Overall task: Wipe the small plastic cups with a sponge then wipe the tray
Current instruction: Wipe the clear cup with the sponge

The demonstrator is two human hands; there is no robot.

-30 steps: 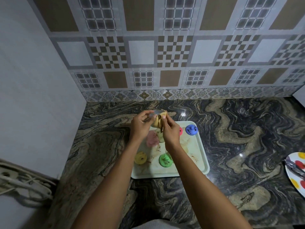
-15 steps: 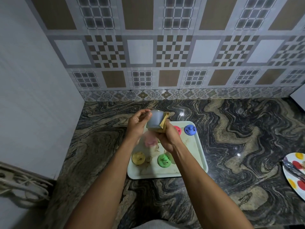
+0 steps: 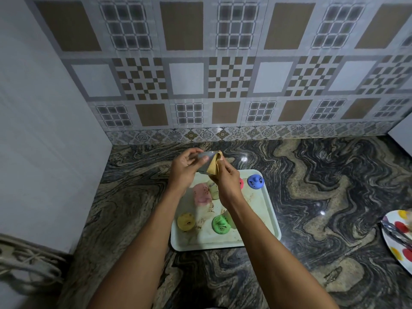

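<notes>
At the centre of the frame, the left hand (image 3: 185,166) gripped a small grey plastic cup (image 3: 204,158) above the far edge of the pale rectangular tray (image 3: 263,210). The right hand (image 3: 227,181) pinched a folded tan sponge (image 3: 214,165) against the cup's side. A pink cup (image 3: 201,194), a yellow cup (image 3: 186,221), a green cup (image 3: 220,224) and a blue cup (image 3: 255,181), all smudged dark, sat on the stained tray.

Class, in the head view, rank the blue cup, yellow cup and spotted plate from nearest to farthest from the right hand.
1. Blue cup, just right of the right hand.
2. Yellow cup, near left corner of the tray.
3. Spotted plate, far right.
</notes>
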